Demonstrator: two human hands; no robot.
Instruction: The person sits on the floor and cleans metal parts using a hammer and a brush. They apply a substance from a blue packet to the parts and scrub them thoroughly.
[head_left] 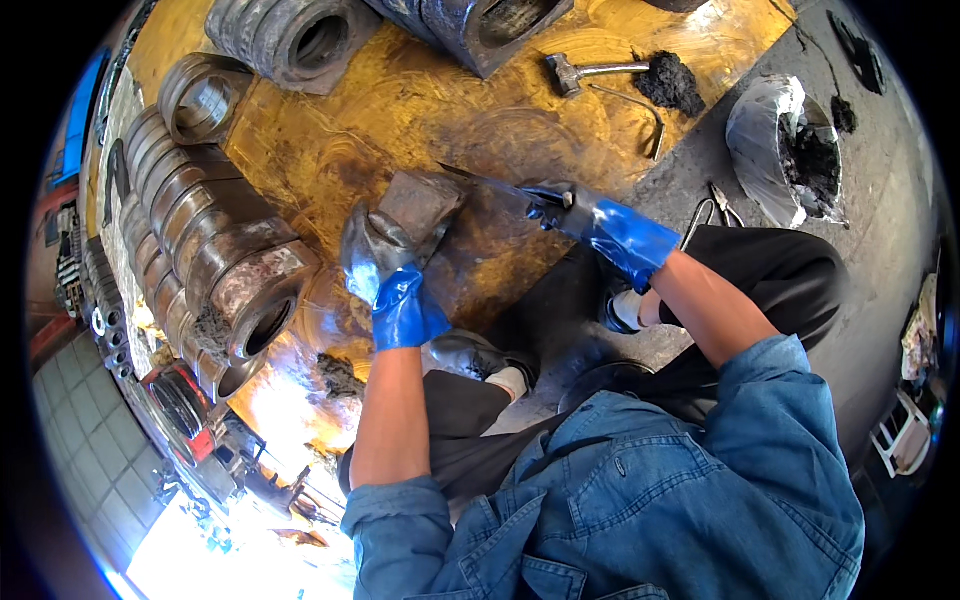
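Observation:
My left hand (385,262), in a soiled blue rubber glove, is closed around a dark, angular metal block (418,208). The block rests on or just over the yellow-brown metal plate; which one I cannot tell. My right hand (572,212), gloved alike, is closed around the thick end of a long, thin, dark tool (485,179). Its kind is unclear, but it tapers to a point, like a file or scraper. That point reaches past the far edge of the block, toward the left, and appears apart from it. Glove and fingers hide the tool's grip.
Stacked metal blocks with round bores (205,215) line the left, and more bored blocks (320,40) stand at the far side. A hammer (568,76), a bent rod (640,108) and black residue (672,82) lie far right, near a plastic-lined container (755,130) and pliers (727,203).

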